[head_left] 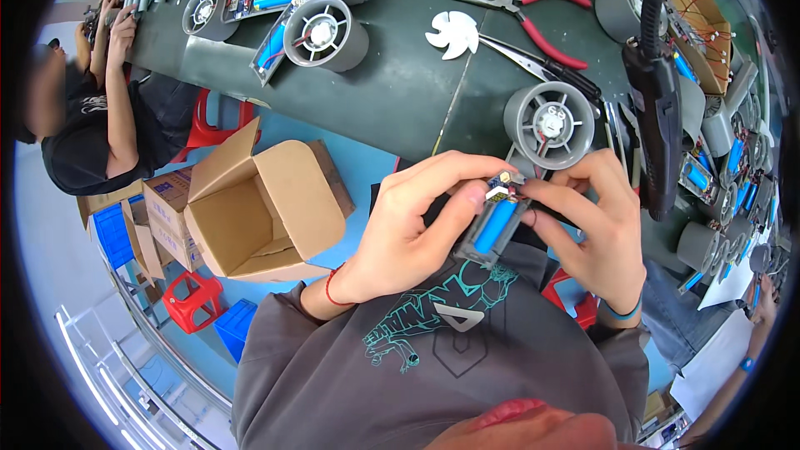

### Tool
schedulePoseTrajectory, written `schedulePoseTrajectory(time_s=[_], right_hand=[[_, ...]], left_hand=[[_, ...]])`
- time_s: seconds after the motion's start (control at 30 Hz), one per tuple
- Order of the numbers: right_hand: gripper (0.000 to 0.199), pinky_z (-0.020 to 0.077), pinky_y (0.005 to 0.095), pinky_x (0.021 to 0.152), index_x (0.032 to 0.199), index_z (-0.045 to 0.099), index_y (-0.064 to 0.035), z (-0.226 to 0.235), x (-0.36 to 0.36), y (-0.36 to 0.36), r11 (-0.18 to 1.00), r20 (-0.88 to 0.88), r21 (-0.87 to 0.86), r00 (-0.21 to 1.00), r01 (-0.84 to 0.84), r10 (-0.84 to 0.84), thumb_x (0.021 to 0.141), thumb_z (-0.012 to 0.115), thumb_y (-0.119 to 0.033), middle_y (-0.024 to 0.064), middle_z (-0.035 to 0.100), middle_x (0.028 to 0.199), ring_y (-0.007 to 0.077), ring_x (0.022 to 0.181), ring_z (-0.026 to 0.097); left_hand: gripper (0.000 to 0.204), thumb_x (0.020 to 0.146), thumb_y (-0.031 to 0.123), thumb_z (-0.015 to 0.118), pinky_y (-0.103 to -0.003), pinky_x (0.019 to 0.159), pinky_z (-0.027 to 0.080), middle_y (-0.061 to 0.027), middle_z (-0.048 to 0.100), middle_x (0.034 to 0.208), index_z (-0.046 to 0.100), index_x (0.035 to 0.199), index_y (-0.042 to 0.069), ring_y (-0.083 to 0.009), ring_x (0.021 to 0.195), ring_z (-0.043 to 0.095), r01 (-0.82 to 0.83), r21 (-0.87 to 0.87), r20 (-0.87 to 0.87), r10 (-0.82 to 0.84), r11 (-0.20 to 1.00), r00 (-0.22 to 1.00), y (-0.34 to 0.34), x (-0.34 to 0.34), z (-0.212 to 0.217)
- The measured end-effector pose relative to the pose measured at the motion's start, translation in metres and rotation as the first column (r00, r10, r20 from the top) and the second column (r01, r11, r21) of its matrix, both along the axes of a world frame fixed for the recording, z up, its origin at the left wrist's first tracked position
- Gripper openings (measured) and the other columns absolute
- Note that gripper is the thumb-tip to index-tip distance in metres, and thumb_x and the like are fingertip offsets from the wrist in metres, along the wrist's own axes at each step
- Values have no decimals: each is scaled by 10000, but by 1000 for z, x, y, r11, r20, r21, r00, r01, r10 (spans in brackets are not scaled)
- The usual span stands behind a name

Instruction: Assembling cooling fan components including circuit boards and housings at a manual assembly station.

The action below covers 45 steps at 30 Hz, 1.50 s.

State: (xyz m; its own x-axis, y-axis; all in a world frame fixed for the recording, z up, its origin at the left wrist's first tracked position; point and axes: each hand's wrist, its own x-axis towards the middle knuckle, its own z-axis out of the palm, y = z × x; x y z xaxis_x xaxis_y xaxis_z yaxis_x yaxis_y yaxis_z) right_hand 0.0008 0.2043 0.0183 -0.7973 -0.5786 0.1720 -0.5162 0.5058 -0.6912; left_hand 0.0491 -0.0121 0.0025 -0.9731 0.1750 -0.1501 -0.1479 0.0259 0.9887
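Observation:
A grey handheld fan body is between my hands, its round head [521, 117] toward the table and its open handle [477, 254] toward my chest. Inside the handle lie a blue cylindrical battery [497, 227] and a small circuit board [501, 187]. My left hand [412, 221] pinches the handle beside the board with thumb and forefinger. On the other side, my right hand [596, 225] has its thumb and fingers closed at the handle's edge near the board. Its fingertips partly cover that edge, and whether they hold a wire too I cannot tell.
Red-handled pliers [517, 4], a white fan blade [454, 34] and a black-handled tool [567, 75] lie beyond the fan. A dark cabled tool [654, 117] stands at right. More fan bodies [325, 33] sit farther off. Left are an open cardboard box [258, 208] and a seated person [100, 133].

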Motion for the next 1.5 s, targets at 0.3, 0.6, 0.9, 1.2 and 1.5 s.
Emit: schedulePoseTrajectory(time_s=[0.3, 0.6, 0.9, 1.2, 1.5], right_hand=[[218, 463, 289, 642, 946, 730, -34, -10, 4, 0, 987, 246, -130, 967, 98, -64, 745, 768, 40, 51, 619, 849, 165, 730, 580], [164, 444, 242, 608, 954, 703, 17, -12, 16, -11, 905, 296, -344, 943, 252, -150, 802, 745, 64, 55, 639, 814, 104, 670, 567], [225, 485, 317, 576, 916, 706, 1, -11, 7, -12, 973, -135, -202, 980, 115, -144, 716, 796, 51, 95, 668, 829, 228, 680, 632], [288, 494, 323, 565, 929, 719, -2, -14, 4, -7, 991, -358, -119, 929, 56, -96, 657, 804, 39, 75, 663, 820, 233, 680, 658], [384, 486, 298, 559, 965, 729, -6, -22, 3, -6, 996, -534, -83, 843, 18, -60, 590, 804, 26, 52, 646, 817, 205, 670, 656]], left_hand=[[244, 1030, 18, 479, -232, 802, 499, -49, 669, 1054, 620, 1223, -33, -67, 904, 608, -62, 89, -12, 63, 994, 998, 7, 0, -7], [190, 877, -57, 625, -287, 615, 486, -108, 692, 817, 713, 1040, -14, -179, 671, 624, -149, -294, -368, 32, 944, 929, 7, -5, 0], [195, 846, -68, 655, -326, 607, 461, -101, 649, 798, 691, 1031, -16, -227, 666, 586, -103, -340, -433, -59, 935, 899, 5, -12, 2], [338, 843, -21, 727, -304, 665, 458, -86, 592, 898, 644, 1170, 1, -181, 758, 564, 63, -175, -199, -98, 983, 975, 4, -8, 9], [352, 812, -66, 737, -286, 633, 498, -96, 632, 962, 692, 1154, 2, -167, 730, 617, -43, -321, -287, -54, 946, 957, 10, -2, 7]])
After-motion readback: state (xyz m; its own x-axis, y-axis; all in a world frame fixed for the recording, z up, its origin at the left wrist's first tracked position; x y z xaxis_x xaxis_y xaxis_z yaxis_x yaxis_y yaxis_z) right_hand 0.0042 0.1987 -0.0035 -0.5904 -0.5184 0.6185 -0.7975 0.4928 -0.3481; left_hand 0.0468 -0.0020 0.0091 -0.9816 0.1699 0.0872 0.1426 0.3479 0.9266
